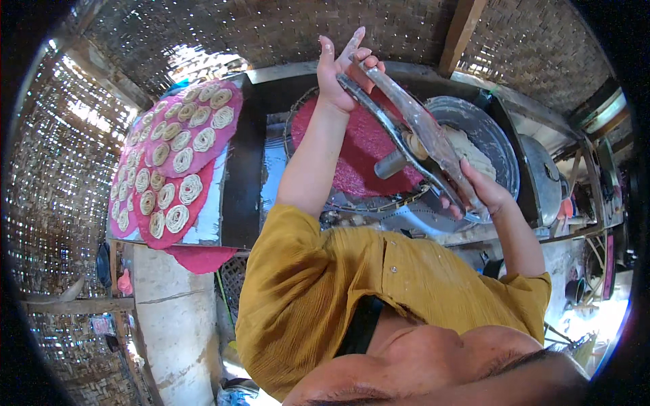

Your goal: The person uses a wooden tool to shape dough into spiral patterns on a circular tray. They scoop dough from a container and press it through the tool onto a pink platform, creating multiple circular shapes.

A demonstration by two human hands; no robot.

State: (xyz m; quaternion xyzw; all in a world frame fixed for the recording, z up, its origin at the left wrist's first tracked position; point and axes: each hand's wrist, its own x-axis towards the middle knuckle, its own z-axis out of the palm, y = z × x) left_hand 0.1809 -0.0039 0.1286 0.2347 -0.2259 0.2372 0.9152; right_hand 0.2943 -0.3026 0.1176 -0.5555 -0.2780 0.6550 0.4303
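My hands hold a two-handled hand press at a slant above the work table. It has a floury wooden bar, a dark bar beside it, and a metal cylinder with a wooden plunger. My left hand grips the upper ends of the bars, its lower fingers curled over the wooden one while thumb and forefinger stick out. Around the lower ends my right hand is closed, fingertips showing beneath. The cylinder hangs over a round pink perforated sheet that bears no coils where visible.
Pale coiled noodle rounds cover overlapping pink sheets on the left. A grey basin with pale dough stands right of the press, beside a large metal pot. Woven walls and a wooden post rise behind.
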